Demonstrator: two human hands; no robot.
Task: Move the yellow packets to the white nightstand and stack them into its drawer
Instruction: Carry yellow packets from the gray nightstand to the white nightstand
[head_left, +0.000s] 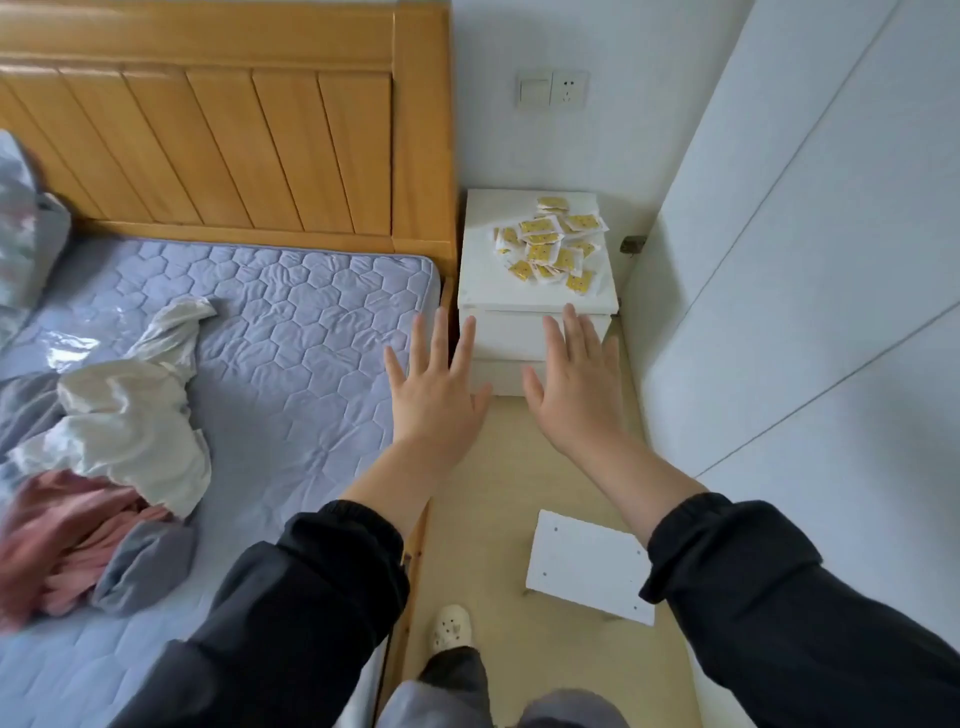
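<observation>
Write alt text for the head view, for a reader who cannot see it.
The left hand and the right hand reach forward, open and empty, toward a white nightstand whose drawers look closed. A loose pile of yellow packets lies on its top. A bed with crumpled clothes stands to its left; a white board lies on the floor.

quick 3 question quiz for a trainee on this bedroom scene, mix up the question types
1. True or false: the small yellow packets lie in a loose pile on top of the white two-drawer nightstand.
2. The nightstand's top drawer is: A) pulled open, B) closed, C) taken out.
3. Fill in: the left hand and right hand reach toward the nightstand, fingers spread, holding ____.

Key: 1 true; 2 B; 3 nothing.
</observation>
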